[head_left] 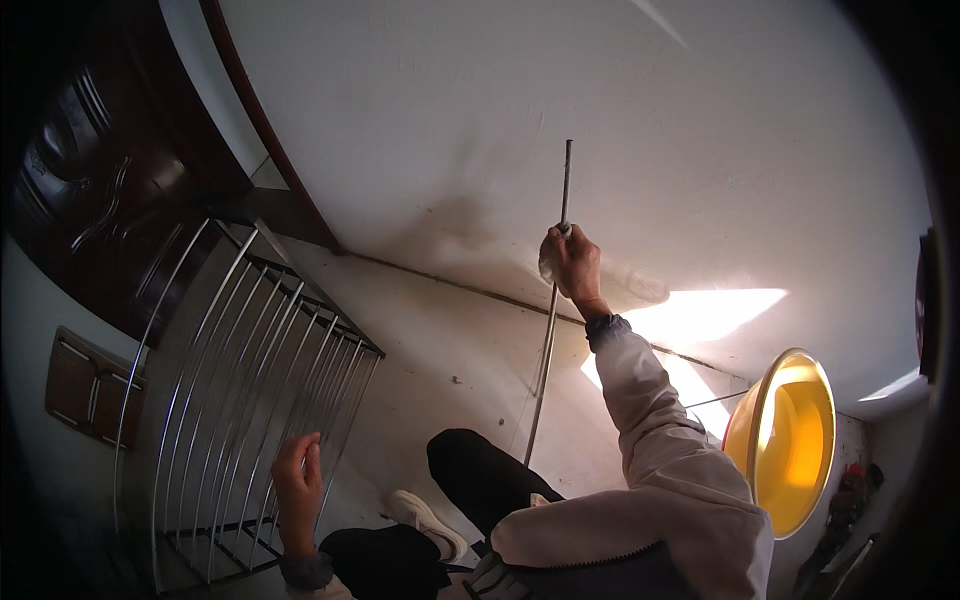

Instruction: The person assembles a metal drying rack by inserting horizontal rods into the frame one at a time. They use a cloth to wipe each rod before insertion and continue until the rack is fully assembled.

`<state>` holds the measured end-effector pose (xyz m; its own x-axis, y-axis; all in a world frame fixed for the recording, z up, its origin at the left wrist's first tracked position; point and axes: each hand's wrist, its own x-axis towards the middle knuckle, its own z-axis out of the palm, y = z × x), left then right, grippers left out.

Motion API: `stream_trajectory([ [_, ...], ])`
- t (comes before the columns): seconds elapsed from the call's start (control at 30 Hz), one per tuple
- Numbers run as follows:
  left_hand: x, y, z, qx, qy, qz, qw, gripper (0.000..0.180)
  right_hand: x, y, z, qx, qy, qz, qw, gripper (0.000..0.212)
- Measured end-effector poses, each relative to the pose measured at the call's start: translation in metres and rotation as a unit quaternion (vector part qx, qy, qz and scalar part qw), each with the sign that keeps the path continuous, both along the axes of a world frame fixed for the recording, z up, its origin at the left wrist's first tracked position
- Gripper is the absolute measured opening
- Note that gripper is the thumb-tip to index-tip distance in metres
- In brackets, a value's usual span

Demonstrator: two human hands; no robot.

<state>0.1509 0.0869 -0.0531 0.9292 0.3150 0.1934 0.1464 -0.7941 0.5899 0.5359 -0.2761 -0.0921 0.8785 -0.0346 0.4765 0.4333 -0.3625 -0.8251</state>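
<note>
My right hand [577, 265] is closed around a thin metal rod [548, 340], which stands nearly upright and leans slightly. The rod's top end rises above my fist in front of the white wall; its lower part drops behind my dark-trousered knee. Something pale shows beside my right fingers against the rod, too unclear to name. At the lower left, my left hand [298, 480] has its fingers curled and thumb pressed against them. Whatever it pinches, if anything, is too small to make out. Just behind it stands a metal rack [230, 370] of several shiny parallel bars.
A yellow basin [800, 440] stands tilted on its side at the right. Dark carved door [110, 170] at upper left, with a brown folding stool [95, 390] below it. Dark items [850, 500] lie at far right. My shoe [428, 522] rests on the pale floor.
</note>
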Motion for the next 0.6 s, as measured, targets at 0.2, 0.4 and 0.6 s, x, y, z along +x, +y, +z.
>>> stream_trajectory([
  [0.2, 0.054, -0.054, 0.023, -0.195, -0.128, -0.024, 0.972, 0.031, -0.103, 0.106, 0.033, -0.130, -0.147, 0.334, 0.922, 0.021],
  [0.4, 0.062, -0.058, 0.023, -0.357, -0.221, 0.024, 0.907, 0.022, -0.189, 0.188, 0.034, -0.126, -0.176, 0.466, 0.858, 0.022],
  [0.6, 0.024, -0.070, 0.029, -0.339, -0.370, 0.115, 0.857, 0.024, -0.209, 0.197, 0.015, -0.118, -0.283, 0.496, 0.812, 0.024],
])
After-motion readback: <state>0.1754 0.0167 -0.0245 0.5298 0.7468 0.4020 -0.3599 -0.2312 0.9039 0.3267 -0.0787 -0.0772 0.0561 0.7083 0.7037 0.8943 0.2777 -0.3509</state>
